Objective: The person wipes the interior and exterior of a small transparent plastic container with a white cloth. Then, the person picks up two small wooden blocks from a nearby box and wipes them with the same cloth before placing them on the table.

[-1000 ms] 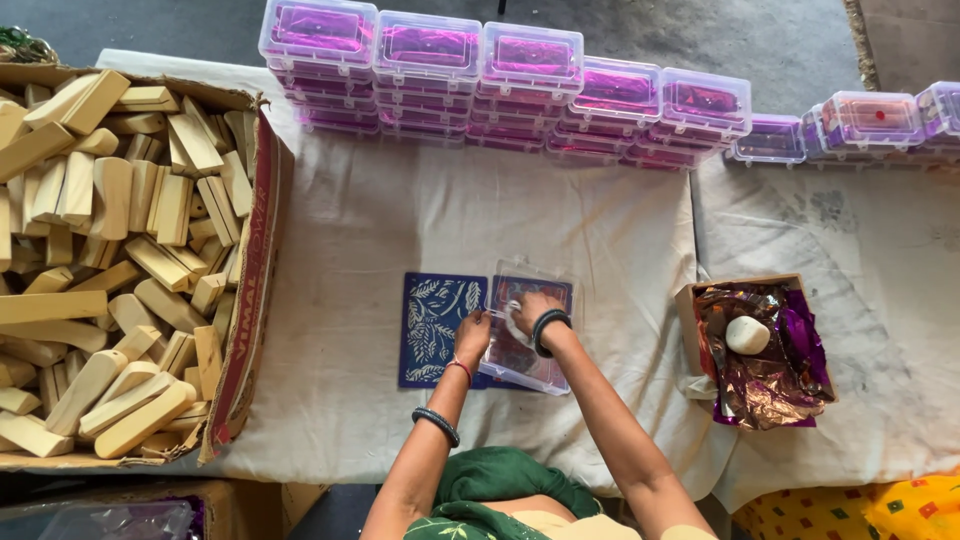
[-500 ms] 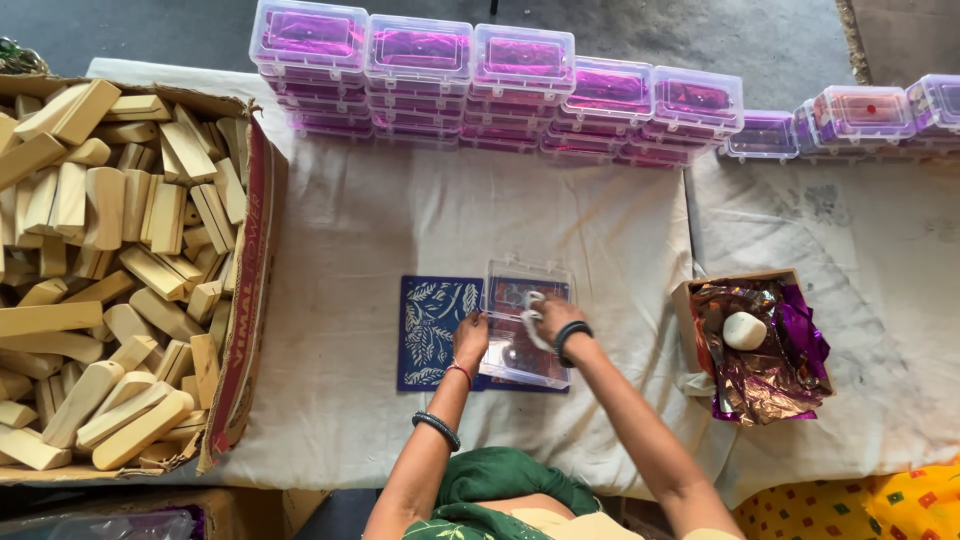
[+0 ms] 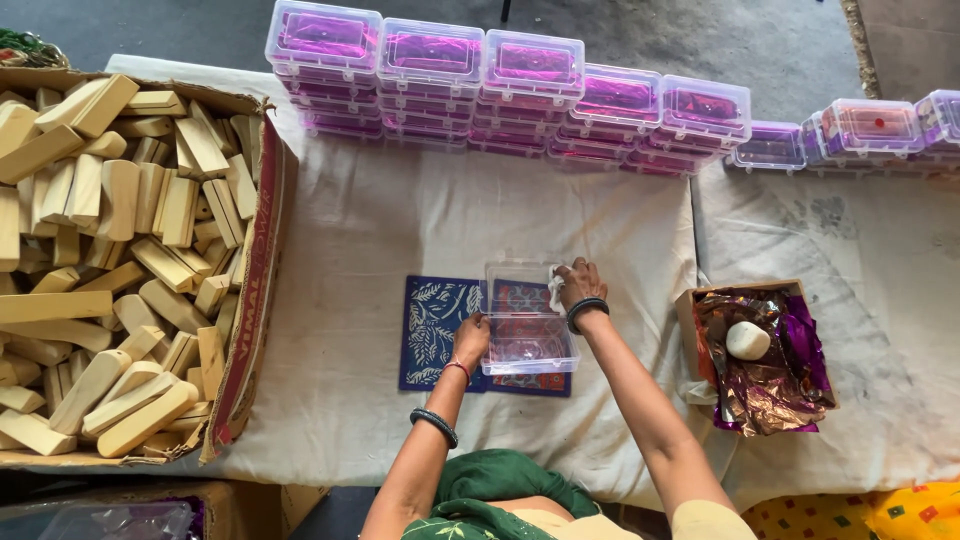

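**Right hand shifts to far corner of clear box**

Since a moment ago, the right hand (image 3: 578, 285) has moved from the middle of the clear plastic box (image 3: 527, 328) to its far right corner, where its fingers are closed around a small white cloth (image 3: 555, 287) pressed against the rim. Seen from above, a desk covered in a pale sheet (image 3: 350, 230) carries everything. On its left edge sits a big cardboard carton (image 3: 255, 300) heaped with pale wooden blocks (image 3: 110, 260). Along the far side runs a row of stacked lidded boxes (image 3: 520, 85) lined in purple. At right, a small open carton (image 3: 690, 310) holds crumpled purple foil (image 3: 775, 375) and a white rounded lump (image 3: 747, 340). At centre, the clear box rests on a dark blue patterned mat (image 3: 432, 330). Left hand (image 3: 471, 338) grips the box's near left side, fingers curled on its wall.
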